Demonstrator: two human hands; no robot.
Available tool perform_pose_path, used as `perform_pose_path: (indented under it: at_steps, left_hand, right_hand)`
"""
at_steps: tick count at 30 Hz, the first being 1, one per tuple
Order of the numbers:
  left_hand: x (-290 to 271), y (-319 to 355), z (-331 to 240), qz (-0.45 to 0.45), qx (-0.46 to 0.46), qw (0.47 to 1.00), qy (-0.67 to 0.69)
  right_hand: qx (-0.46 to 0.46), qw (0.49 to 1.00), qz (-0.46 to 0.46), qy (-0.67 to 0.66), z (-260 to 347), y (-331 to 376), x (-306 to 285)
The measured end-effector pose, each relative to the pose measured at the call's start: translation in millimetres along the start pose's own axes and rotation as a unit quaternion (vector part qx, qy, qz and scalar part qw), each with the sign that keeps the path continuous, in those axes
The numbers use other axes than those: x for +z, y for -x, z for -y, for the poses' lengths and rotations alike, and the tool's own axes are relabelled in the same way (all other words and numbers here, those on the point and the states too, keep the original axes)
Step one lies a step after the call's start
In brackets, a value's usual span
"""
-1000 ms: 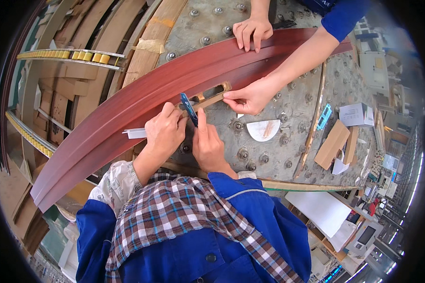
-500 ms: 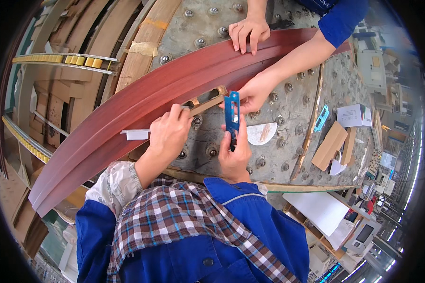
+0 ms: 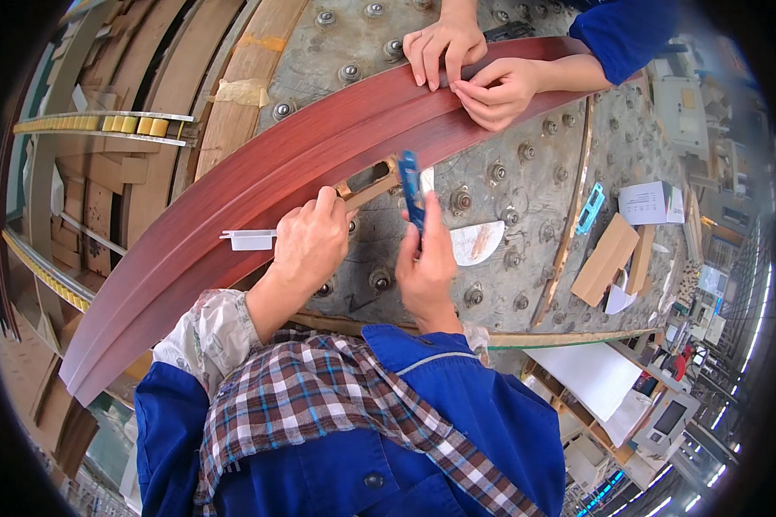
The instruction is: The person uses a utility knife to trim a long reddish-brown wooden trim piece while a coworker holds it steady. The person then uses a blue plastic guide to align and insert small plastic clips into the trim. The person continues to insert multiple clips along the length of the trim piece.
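One blue plate [image 3: 411, 185] stands in the person's right hand [image 3: 427, 258], gripped at its lower end by closed fingers and tilted nearly edge-on, so its face is hard to make out and its lower part disappears inside the grip. Its upper end shows just beside the right end of an oblong cutout [image 3: 371, 179] at the near edge of a long red-brown board [image 3: 267, 155]; whether plate and wood touch cannot be told. The left hand [image 3: 310, 237] is curled at that same edge, its knuckles by the left end of the cutout. Its fingertips are turned out of sight, so what, if anything, it grips cannot be told. A white channel-shaped piece [image 3: 252, 239] shows to its left, the other end hidden behind the hand.

Across the board, a co-worker's flat hand [image 3: 444, 47] rests its spread fingers on the wood, while the co-worker's pinched hand [image 3: 496, 90] has thumb and fingertips drawn together over it; anything between them is too small to see. That forearm covers part of the board's right stretch, and the co-worker's body is cut off above. On the metal bench [image 3: 353, 302], a white half-round piece [image 3: 478, 243] lies right of the right hand, with a second blue plate [image 3: 590, 208] farther right, near a white box [image 3: 651, 203] whose print is illegible.
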State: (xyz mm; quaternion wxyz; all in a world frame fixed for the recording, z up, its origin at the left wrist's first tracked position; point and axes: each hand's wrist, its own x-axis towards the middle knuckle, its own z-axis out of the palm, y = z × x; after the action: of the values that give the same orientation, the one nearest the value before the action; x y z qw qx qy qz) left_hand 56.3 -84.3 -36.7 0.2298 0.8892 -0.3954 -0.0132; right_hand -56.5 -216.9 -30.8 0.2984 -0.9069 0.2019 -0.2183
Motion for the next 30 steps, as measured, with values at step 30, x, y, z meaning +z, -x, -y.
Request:
perform_pose_path:
  at_steps: [30]
  left_hand:
    - [-25,1,11,0.114,0.022,0.991,-0.065]
  right_hand:
    - [0.354,0.845,-0.069,-0.395,-4,25,32]
